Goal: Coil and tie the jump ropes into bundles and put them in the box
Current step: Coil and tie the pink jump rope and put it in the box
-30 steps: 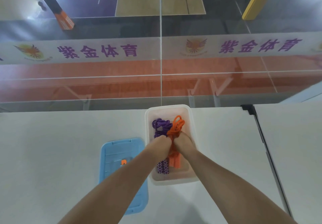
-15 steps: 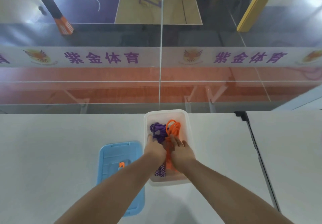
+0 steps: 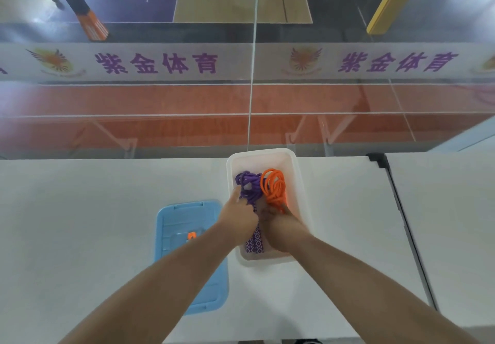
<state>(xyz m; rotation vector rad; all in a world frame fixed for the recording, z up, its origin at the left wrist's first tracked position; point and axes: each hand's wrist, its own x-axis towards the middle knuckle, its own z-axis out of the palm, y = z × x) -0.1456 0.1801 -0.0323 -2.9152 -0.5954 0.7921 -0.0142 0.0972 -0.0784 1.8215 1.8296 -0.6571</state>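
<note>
Inside box (image 3: 302, 183): two rope bundles (image 3: 251, 185).

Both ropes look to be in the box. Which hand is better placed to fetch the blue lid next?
Left, probably. The left hand sits at the box's left wall, on the side where the blue lid lies on the table. The right hand is inside the box by the orange rope, farther off.

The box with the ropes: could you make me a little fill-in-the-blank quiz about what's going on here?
1. The white box holds two bundled ropes: the purple rope and one coloured ____.
2. The blue lid lies on the table to the ____ of the box.
3. Both the left hand and right hand reach ____ the box.

Missing words: orange; left; into
</note>
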